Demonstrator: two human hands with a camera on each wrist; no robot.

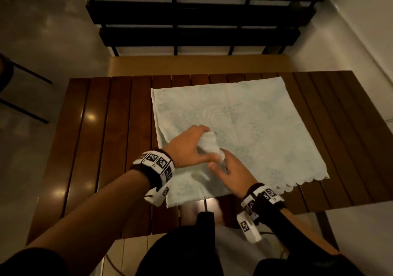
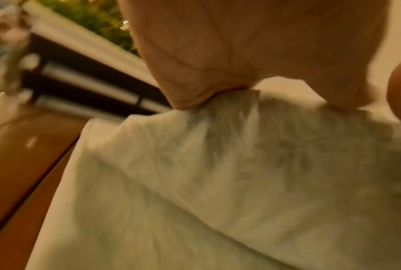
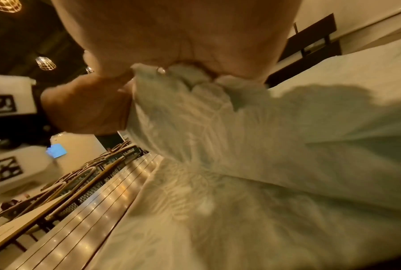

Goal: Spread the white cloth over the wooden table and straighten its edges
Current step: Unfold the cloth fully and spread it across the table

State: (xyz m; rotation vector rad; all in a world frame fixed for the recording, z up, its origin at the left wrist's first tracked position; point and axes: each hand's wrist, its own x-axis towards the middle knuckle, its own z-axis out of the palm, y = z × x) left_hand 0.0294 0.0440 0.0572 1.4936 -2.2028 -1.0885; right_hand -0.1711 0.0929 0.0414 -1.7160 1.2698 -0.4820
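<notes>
A white cloth (image 1: 244, 122) with a faint pattern and a scalloped edge lies folded on the right half of the wooden slatted table (image 1: 110, 127). Near the cloth's front middle, my left hand (image 1: 189, 146) grips a bunched-up fold of the top layer and lifts it off the layer below. My right hand (image 1: 227, 169) pinches the lower end of the same bunch. In the left wrist view the gathered cloth (image 2: 229, 113) rises into my palm. The right wrist view has scalloped cloth (image 3: 194, 87) pinched under my fingers, with the left hand (image 3: 86, 106) beside it.
Bare table slats (image 1: 89, 158) run along the left of the cloth. A dark slatted bench (image 1: 200, 18) stands beyond the table's far edge. A chair leg (image 1: 25, 76) shows at far left. My body stands against the table's near edge.
</notes>
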